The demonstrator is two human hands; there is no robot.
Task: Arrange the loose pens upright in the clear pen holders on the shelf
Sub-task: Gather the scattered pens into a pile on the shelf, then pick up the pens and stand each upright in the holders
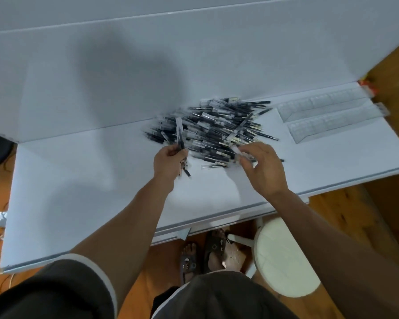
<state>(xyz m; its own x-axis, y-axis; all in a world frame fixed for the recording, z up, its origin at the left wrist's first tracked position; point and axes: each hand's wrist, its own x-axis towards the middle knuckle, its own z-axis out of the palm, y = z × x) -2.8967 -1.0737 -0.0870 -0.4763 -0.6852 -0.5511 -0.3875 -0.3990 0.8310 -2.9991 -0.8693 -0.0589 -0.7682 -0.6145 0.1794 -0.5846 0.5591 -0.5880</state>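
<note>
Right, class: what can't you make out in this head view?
Head view:
Left hand: grips pens, number hidden in its grip.
Right hand: tips blurred; whether it holds anything is unclear.
Pen pile: overlapping, too small to count.
Clear pen holders: slots too faint to count.

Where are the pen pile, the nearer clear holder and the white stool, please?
pen pile (217, 131): head view, middle of the heap.
nearer clear holder (336, 123): head view, middle of its length.
white stool (283, 256): head view, centre of the seat.
</note>
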